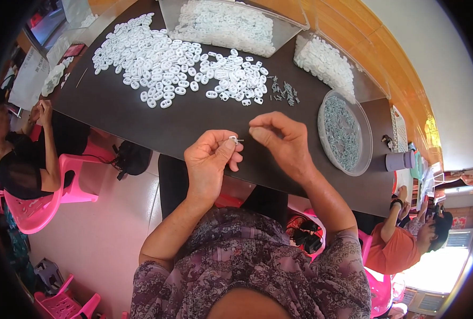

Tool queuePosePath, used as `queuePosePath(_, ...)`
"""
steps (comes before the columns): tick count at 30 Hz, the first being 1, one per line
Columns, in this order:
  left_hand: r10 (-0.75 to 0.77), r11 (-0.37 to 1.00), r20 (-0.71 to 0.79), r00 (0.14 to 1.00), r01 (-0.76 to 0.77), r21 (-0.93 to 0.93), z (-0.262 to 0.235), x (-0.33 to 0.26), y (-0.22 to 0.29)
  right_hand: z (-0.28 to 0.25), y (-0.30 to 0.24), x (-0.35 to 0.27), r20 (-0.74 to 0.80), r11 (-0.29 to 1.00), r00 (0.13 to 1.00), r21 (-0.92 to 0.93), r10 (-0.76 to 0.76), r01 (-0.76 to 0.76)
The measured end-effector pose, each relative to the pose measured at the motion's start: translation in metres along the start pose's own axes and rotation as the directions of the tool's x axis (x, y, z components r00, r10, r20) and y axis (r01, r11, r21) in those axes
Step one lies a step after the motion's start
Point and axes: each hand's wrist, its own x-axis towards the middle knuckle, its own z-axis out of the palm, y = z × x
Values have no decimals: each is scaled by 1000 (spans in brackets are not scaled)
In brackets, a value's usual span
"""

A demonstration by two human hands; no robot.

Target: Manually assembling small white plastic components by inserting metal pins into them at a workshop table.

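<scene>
- Broadly, the dark surface [140, 114] fills the far and middle field; a person seated at its near edge works with both hands above that edge.
- Spread of white oval plastic pieces [167, 61], far left on the surface: loose, unsorted, the largest mass in view. Judged from this, most of the work lies ahead; no separate heap of finished pieces can be made out.
- Clear rectangular tray [284, 33], far centre: holds more white pieces of the same kind, heaped.
- Clear bag [327, 64], far right: holds a further heap of white pieces.
- Round clear dish [346, 133], right of the hands: filled with small grey metal screws, nearly level with its rim.
- Loose grey screws [284, 91]: a small scatter between the white spread and the dish.
- Left hand [211, 165]: closed in a pinch on one white piece [233, 140], held just above the near edge of the surface; a small screw [240, 141] juts from that piece toward the right hand.
- Right hand [281, 141]: fingertips drawn together just beside the screw's end; whether they actually grip it cannot be told.
- Other people sit on pink chairs at near left and near right, their hands well apart from the work described.
</scene>
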Motion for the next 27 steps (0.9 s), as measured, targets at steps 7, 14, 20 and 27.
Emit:
queuePosePath(7, 13, 1000, -36, 999, -13, -6, 1, -5, 12, 17, 15, 54, 12, 832, 915, -411, -404, 373)
queuePosePath(14, 56, 998, -72, 996, -57, -20, -7, -10, 16, 56, 22, 88, 177, 483, 782, -699, -598, 527)
queuePosePath(20, 71, 997, -85, 994, -73, -24, -12, -10, 18, 57, 11, 83, 265, 409, 740, -695, -619, 592)
queuePosePath(27, 72, 997, -94, 993, -71, 12, -15, -8, 18, 42, 8, 59, 158, 698, 860, -523, -484, 489)
